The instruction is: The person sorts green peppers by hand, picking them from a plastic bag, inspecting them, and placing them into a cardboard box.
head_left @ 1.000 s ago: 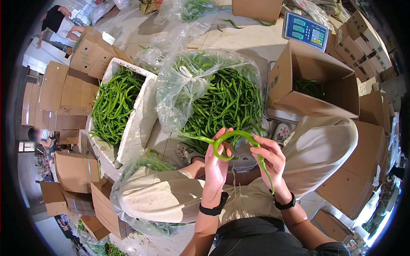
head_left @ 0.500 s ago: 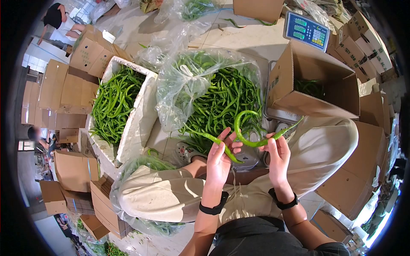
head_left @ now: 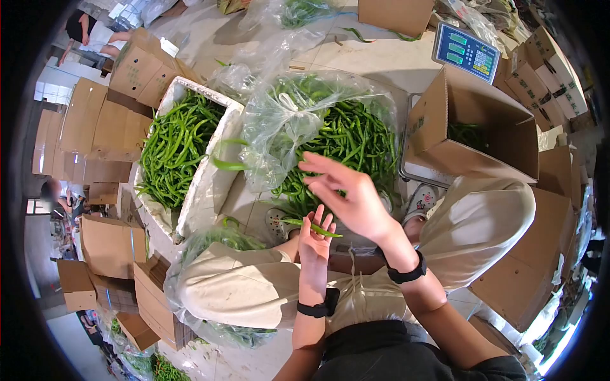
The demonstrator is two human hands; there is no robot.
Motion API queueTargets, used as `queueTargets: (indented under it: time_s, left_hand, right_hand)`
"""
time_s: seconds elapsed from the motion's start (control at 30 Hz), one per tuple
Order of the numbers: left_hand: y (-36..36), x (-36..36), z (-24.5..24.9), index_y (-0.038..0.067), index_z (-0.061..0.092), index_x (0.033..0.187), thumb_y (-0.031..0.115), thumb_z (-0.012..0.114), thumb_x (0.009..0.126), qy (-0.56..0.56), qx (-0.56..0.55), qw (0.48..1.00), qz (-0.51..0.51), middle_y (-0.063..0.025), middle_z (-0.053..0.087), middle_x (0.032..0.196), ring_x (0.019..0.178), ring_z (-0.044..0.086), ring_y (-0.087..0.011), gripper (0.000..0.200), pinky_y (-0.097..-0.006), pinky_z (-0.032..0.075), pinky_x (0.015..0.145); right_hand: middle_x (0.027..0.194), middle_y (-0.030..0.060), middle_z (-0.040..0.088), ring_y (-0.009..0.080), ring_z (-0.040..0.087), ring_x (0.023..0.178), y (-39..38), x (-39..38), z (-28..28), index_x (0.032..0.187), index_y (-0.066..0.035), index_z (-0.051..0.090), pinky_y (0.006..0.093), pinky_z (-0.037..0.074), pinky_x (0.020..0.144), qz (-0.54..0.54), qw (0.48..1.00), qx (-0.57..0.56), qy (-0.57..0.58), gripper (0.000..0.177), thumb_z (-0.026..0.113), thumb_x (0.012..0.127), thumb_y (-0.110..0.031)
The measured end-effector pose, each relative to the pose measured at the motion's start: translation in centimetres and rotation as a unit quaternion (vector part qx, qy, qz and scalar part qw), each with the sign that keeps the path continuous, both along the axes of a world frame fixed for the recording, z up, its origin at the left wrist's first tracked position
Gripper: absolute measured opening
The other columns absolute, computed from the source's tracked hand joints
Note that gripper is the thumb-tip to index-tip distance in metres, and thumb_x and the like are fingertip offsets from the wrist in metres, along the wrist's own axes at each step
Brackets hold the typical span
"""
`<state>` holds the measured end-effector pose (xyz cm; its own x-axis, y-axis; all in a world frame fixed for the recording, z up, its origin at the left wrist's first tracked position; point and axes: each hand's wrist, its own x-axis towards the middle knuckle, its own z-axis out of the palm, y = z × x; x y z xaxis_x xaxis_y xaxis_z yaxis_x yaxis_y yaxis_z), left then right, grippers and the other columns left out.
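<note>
A slim green pepper (head_left: 312,227) is held crosswise at the left hand's (head_left: 314,244) fingers, its tip pointing right. A second pepper (head_left: 229,166), curved and blurred, shows against the foam box's (head_left: 206,187) white wall.

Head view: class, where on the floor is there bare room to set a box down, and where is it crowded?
Bare tiles lie between the scale, the open carton and the pepper bag. A narrow strip runs between foam box and bag. Flattened cartons crowd the left.

Bright daylight, soft shadows, fisheye-warped dark corners (moving fingers slightly blurred).
</note>
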<state>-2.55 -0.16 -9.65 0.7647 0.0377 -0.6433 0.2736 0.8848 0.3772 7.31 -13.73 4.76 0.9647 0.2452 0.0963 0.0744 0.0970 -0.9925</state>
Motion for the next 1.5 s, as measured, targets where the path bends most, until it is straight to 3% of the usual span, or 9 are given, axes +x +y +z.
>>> queueTargets:
  time_s: [0.1,0.23,0.5,0.63,0.77,0.9,1.13,1.43,1.5]
  left_hand:
    - [0.5,0.7,-1.1,0.015,0.051,0.109,0.034,0.046,0.097,0.013,0.106,0.992,-0.073,-0.0047,0.058,0.124,0.082,0.06,-0.0153,0.024,-0.0317,0.045,0.075]
    - [-2.6,3.1,-3.0,0.009,0.055,0.114,0.037,0.048,0.096,-0.024,0.261,0.948,-0.178,-0.0028,0.061,0.112,0.099,0.055,-0.0128,0.034,-0.0266,0.04,0.083]
    - [-5.7,7.0,-1.5,0.005,0.055,0.12,0.044,0.038,0.097,0.02,0.199,0.875,-0.44,-0.0059,0.061,0.11,0.104,0.054,-0.0133,0.048,-0.0292,0.038,0.09]
    - [-5.4,7.9,-4.4,0.007,0.056,0.119,0.039,0.036,0.097,-0.004,0.213,0.823,-0.526,-0.004,0.06,0.109,0.099,0.053,-0.0131,0.044,-0.0294,0.038,0.087]
    - [-5.3,8.2,-10.0,0.004,0.051,0.124,0.03,0.045,0.093,0.057,0.333,0.867,-0.366,-0.0057,0.06,0.108,0.098,0.056,-0.0177,0.041,-0.0312,0.042,0.082]
    - [-5.1,8.7,-22.7,-0.002,0.053,0.119,0.029,0.061,0.083,0.133,0.566,0.751,-0.313,-0.0138,0.062,0.086,0.081,0.06,-0.0244,0.047,-0.0371,0.045,0.069]
    - [-6.7,9.5,-18.2,0.006,0.053,0.109,0.033,0.064,0.082,0.146,0.629,0.694,-0.318,-0.0089,0.059,0.068,0.067,0.059,-0.0317,0.04,-0.0457,0.045,0.065]
    - [-6.3,6.2,-19.7,0.006,0.051,0.102,0.032,0.067,0.082,0.195,0.763,0.591,-0.176,-0.0152,0.054,0.098,0.09,0.053,-0.0295,0.036,-0.0443,0.042,0.077]
    - [-5.2,5.9,-21.8,0.004,0.05,0.098,0.028,0.067,0.081,0.172,0.708,0.661,-0.179,-0.0152,0.054,0.094,0.088,0.053,-0.0315,0.034,-0.0441,0.043,0.075]
  right_hand:
    - [0.105,0.0134,0.066,0.0174,0.063,0.097,-1.9,-0.1,-4.0,0.12,0.002,0.054,0.0275,0.049,0.083,-0.041,0.997,-0.018,0.063,0.03,0.055,0.09,-0.006]
    - [0.085,0.0162,0.066,0.0267,0.065,0.08,-4.0,-4.1,-9.2,0.116,-0.002,0.057,0.0314,0.05,0.073,0.047,0.932,-0.336,0.132,0.033,0.054,0.092,-0.026]
    - [0.098,0.0128,0.061,0.0214,0.066,0.081,-4.5,-5.5,-16.1,0.13,0.0,0.041,0.0299,0.052,0.064,-0.09,0.945,-0.141,0.28,0.049,0.06,0.087,-0.015]
    - [0.098,0.0119,0.059,0.0213,0.066,0.077,-6.3,-4.4,-18.0,0.135,-0.001,0.033,0.0313,0.055,0.067,-0.061,0.905,0.125,0.402,0.053,0.057,0.088,-0.007]
    - [0.09,0.0099,0.059,0.0212,0.065,0.076,-7.2,-4.3,-16.9,0.118,-0.005,0.046,0.031,0.054,0.066,-0.184,0.865,0.141,0.446,0.027,0.049,0.092,-0.009]
    - [0.087,0.0089,0.059,0.0192,0.062,0.073,-8.1,-4.2,-17.4,0.113,-0.004,0.047,0.0306,0.051,0.067,-0.212,0.873,0.137,0.418,0.022,0.047,0.092,-0.009]
    - [0.086,0.0079,0.059,0.0165,0.061,0.075,-8.2,-4.6,-16.7,0.111,-0.003,0.049,0.0289,0.049,0.07,-0.192,0.886,0.143,0.397,0.022,0.048,0.091,-0.011]
    - [0.088,0.0072,0.06,0.0153,0.06,0.076,-8.6,-4.7,-16.5,0.11,-0.002,0.051,0.0275,0.047,0.072,-0.19,0.89,0.145,0.388,0.021,0.049,0.091,-0.012]
    - [0.088,0.0073,0.06,0.0152,0.06,0.076,-8.6,-4.5,-16.0,0.109,-0.002,0.051,0.0271,0.047,0.072,-0.189,0.891,0.141,0.389,0.021,0.049,0.091,-0.012]
